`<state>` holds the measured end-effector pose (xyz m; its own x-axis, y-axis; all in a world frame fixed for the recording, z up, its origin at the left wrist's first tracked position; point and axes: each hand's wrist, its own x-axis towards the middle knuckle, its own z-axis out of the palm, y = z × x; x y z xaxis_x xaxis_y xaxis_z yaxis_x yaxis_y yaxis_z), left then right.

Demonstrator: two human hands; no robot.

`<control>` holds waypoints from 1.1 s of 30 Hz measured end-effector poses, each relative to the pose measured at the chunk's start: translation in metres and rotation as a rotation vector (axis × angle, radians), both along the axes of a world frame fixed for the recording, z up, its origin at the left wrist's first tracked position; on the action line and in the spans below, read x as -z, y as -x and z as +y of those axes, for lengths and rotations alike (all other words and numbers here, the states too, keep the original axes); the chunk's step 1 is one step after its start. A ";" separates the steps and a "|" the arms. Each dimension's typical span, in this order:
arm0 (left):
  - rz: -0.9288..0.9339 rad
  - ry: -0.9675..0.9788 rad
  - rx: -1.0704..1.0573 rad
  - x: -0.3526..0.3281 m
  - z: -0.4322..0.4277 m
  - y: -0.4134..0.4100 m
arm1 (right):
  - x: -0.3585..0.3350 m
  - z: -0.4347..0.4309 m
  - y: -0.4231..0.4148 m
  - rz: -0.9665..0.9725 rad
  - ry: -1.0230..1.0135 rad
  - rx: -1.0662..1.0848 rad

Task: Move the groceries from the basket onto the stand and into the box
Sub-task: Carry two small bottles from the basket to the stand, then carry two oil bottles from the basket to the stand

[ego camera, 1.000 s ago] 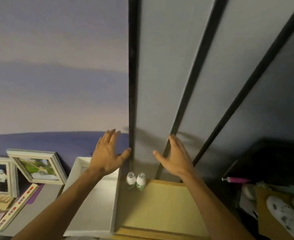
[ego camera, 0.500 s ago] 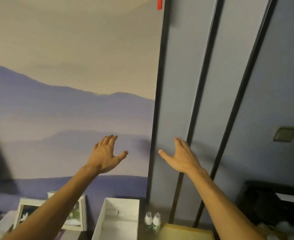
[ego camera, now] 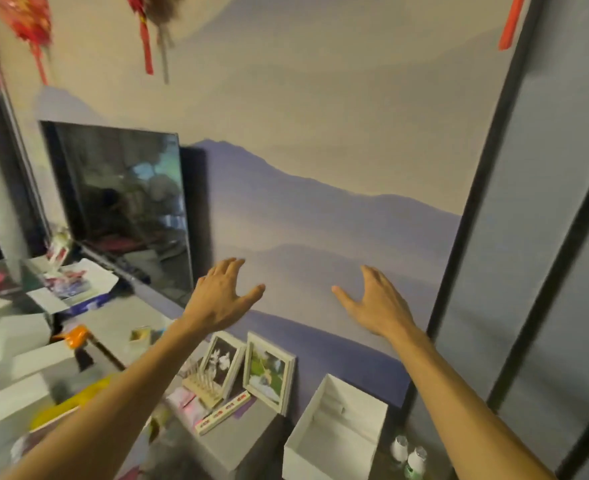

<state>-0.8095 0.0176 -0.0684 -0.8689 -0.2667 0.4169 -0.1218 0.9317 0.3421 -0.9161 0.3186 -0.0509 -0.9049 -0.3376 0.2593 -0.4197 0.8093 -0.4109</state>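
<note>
Mountain-mural wall, open-topped white box [ego camera: 321, 465], two bottles [ego camera: 399, 449] just beside

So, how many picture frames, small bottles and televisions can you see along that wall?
Picture frames: 2
Small bottles: 2
Television: 1
Total: 5

white box [ego camera: 321, 467]: btm cut by frame edge | 2 sm bottles [ego camera: 400, 446]: labels unreadable, lower one partly cut | L-side clutter [ego camera: 26, 341]: blurred, unidentifiable | red ornaments [ego camera: 26, 26]: tops cut off
</note>
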 end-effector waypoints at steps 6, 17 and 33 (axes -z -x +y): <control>-0.010 -0.087 -0.228 0.007 -0.108 -0.105 | 0.007 -0.140 -0.045 -0.034 -0.023 -0.247; -0.085 -0.201 -0.541 0.035 -0.295 -0.251 | 0.035 -0.407 -0.131 -0.066 -0.072 -0.586; -0.383 -0.286 -0.559 0.198 -0.449 -0.207 | 0.195 -0.606 -0.075 -0.271 -0.351 -0.827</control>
<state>-0.6024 -0.4317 -0.2666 -0.6419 -0.7657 -0.0406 -0.7125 0.5761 0.4006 -0.8409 -0.2872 -0.2461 -0.3575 -0.9195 -0.1637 -0.8428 0.3931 -0.3677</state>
